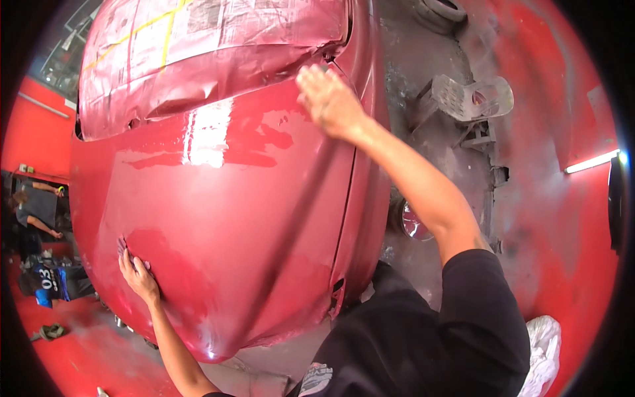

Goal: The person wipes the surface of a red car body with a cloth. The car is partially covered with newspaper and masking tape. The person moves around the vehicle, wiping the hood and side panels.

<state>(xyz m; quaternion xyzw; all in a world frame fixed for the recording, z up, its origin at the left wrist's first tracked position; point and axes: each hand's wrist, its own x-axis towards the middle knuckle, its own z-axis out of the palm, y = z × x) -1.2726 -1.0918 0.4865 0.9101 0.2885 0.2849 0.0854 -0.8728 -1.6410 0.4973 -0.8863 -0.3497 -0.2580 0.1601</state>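
A red car hood (264,192) fills the middle, with wet-looking darker patches near the windshield and around my left hand. My left hand (140,279) presses on the hood's left front part, fingers closed on a small dark flat pad (122,245) whose edge shows beyond the fingertips. My right hand (329,102), slightly blurred, is at the hood's far right corner by the windshield base. Its fingers are curled, and a bit of something grey shows at their tips; what it is I cannot make out.
Masking film and paper (218,46) with yellow tape cover the windshield. Right of the car stand a dirty plastic chair (463,99) and a tire (442,12). Two other people (40,212) are at the far left. A white plastic bag (544,351) lies behind my right side.
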